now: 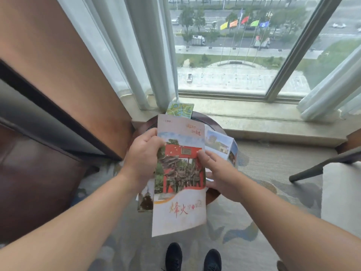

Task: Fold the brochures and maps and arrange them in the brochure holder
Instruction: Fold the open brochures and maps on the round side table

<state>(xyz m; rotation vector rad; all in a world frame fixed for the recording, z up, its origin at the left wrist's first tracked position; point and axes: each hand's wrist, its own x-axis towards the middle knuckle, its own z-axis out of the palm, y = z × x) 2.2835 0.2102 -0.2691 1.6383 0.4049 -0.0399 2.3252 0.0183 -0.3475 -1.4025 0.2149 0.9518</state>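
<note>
A tall white brochure (179,212) with a red gate photo and red Chinese lettering is held upright over a small round dark wooden table (212,194). My left hand (142,155) grips its left edge. My right hand (216,171) has its thumb on the front near the right edge, with fingers behind. A green map (180,110) stands at the table's far side; the holder around it is hidden. Another brochure (220,145) with building photos lies unfolded to the right, and one (145,198) shows at lower left.
A window with white curtains (152,55) and a stone sill (254,122) lies ahead. A brown wall panel (68,75) is on the left, a chair (322,167) on the right. My black shoes (193,257) stand on patterned carpet.
</note>
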